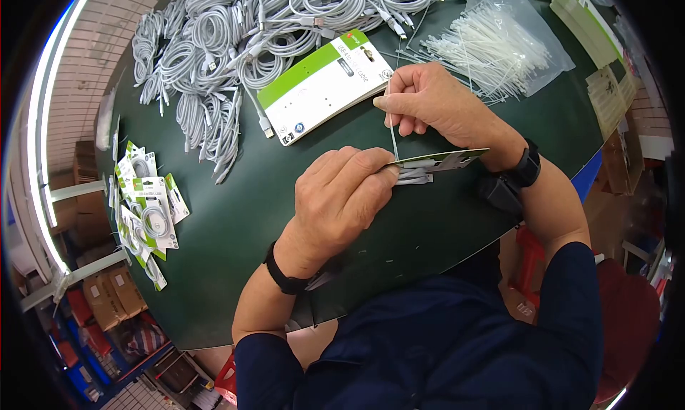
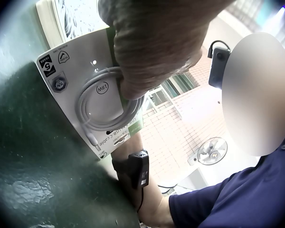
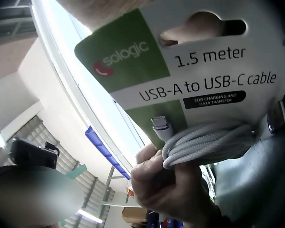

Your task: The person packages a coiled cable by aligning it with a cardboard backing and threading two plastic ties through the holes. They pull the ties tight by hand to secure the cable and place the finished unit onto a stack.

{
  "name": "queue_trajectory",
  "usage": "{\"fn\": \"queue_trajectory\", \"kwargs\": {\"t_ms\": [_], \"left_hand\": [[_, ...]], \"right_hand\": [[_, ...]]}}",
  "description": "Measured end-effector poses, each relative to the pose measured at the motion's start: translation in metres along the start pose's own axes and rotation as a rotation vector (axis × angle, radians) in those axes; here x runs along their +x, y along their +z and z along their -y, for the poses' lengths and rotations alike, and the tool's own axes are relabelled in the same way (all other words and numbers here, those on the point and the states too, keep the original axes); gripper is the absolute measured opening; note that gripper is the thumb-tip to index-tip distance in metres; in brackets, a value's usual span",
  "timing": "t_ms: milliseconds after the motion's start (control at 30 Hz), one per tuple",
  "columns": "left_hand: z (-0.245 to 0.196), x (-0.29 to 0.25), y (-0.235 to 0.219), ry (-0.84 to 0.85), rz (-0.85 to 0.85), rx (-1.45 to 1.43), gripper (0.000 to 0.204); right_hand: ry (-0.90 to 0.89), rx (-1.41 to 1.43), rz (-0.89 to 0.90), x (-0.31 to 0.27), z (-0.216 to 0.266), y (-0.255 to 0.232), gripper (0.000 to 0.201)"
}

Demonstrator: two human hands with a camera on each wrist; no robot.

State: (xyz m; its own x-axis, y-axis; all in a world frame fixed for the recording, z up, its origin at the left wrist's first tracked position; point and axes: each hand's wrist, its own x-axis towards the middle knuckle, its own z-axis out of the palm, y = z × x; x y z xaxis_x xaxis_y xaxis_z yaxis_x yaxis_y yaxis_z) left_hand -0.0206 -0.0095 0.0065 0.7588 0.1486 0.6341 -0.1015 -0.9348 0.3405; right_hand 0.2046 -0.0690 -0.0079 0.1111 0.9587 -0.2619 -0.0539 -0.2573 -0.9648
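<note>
My left hand (image 1: pixel 339 196) grips a green-and-white cardboard cable card (image 1: pixel 457 159), which stands nearly edge-on in the head view. On its printed front sits a coiled light-grey USB cable (image 3: pixel 209 142), with a metal plug (image 3: pixel 159 122) poking up; the left fingers close around coil and card. Just above, my right hand (image 1: pixel 432 103) pinches a thin white cable tie (image 1: pixel 392 135) between thumb and forefinger. The tie runs straight down to the card right by the left fingertips. In the left wrist view the coil (image 2: pixel 85 99) lies against the card's face.
Behind the hands lies a stack of blank cards (image 1: pixel 314 89). Many coiled grey cables (image 1: pixel 214 32) cover the far left of the green table (image 1: pixel 235 260). A plastic bag of white cable ties (image 1: pixel 492 42) sits far right. Finished-looking carded cables (image 1: pixel 153 221) are piled at the left edge.
</note>
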Motion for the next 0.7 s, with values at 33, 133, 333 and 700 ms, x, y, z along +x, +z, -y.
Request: {"fn": "queue_trajectory", "kwargs": {"t_ms": [33,133,333,700], "left_hand": [[-0.0002,0.0001,-0.0003,0.0,0.001,0.0,0.033],[-0.0006,0.0002,-0.0005,-0.002,0.004,0.001,0.032],[-0.0003,-0.0001,-0.0004,0.002,0.005,0.003,0.032],[0.0001,-0.0003,-0.0007,0.005,0.003,-0.001,0.033]], "right_hand": [[0.0,-0.004,0.005,-0.0005,0.0008,0.0004,0.02],[0.007,-0.004,0.009,-0.0012,0.0017,0.0014,0.02],[0.004,-0.072,-0.003,-0.0019,0.0036,0.0034,0.02],[-0.015,-0.064,0.076,-0.0008,0.0022,0.0049,0.019]]}}
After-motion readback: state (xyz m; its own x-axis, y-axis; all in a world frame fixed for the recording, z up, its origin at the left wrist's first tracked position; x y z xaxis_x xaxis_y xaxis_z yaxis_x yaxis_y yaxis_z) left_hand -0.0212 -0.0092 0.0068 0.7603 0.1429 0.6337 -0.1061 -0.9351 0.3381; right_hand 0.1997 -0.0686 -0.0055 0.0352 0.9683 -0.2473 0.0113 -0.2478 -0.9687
